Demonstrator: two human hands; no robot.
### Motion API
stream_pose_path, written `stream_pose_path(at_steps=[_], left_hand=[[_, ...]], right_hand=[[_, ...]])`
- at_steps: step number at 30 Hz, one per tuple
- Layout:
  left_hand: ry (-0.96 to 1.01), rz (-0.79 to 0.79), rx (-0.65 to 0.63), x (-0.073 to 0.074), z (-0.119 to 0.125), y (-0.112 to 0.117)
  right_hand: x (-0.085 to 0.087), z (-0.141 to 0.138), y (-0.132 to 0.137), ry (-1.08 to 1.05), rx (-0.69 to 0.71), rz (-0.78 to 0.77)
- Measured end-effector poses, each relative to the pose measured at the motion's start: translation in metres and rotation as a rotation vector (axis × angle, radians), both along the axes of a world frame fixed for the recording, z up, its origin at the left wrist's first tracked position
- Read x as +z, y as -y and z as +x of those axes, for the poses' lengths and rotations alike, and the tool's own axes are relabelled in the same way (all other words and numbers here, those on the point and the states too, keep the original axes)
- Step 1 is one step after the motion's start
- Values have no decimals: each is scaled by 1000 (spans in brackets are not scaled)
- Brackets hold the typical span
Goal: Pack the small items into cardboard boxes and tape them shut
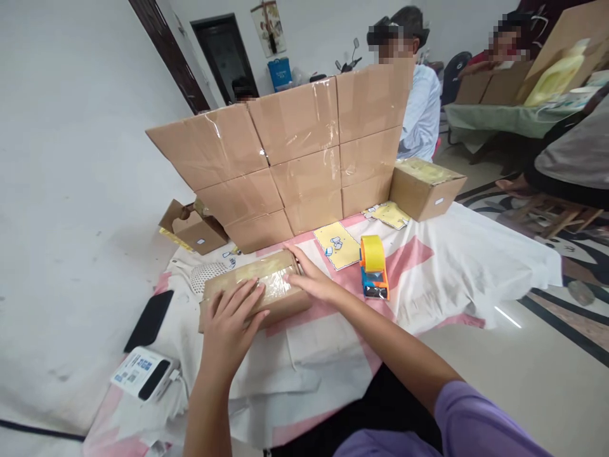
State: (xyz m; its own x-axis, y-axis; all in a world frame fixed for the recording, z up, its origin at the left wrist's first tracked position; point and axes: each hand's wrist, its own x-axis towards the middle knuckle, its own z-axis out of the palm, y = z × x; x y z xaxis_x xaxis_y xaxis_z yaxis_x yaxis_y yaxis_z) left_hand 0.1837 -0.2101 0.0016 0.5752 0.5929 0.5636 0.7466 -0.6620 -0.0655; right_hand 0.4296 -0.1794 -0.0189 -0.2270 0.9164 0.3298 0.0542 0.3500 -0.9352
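A closed cardboard box [266, 311] lies on the cloth in front of me, with shiny clear tape over its top. My left hand [233, 314] rests on the left part of the lid, fingers spread and flat. My right hand [309, 279] is around the box's right end, thumb on the taped top and fingers at the far corner. To the right of it stands a tape dispenser [375, 266] with a yellow roll and a blue and orange body; neither hand touches it. A yellow printed sheet [337, 245] lies just behind.
A tall cardboard partition [304, 158] stands across the table's back. Another box [425, 187] sits right, an open-topped one [193, 228] left. A black phone-like slab [148, 320] and a white device with a cable [143, 374] lie left. Other people sit beyond.
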Motion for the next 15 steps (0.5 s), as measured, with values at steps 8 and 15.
stream_pose_path(at_steps=[8, 15], left_hand=[[-40, -61, -36, -2, -1, 2], [-62, -106, -9, 4, 0, -11]], right_hand=[[-7, 29, 0, 434, -126, 84], [33, 89, -91, 946, -470, -291]])
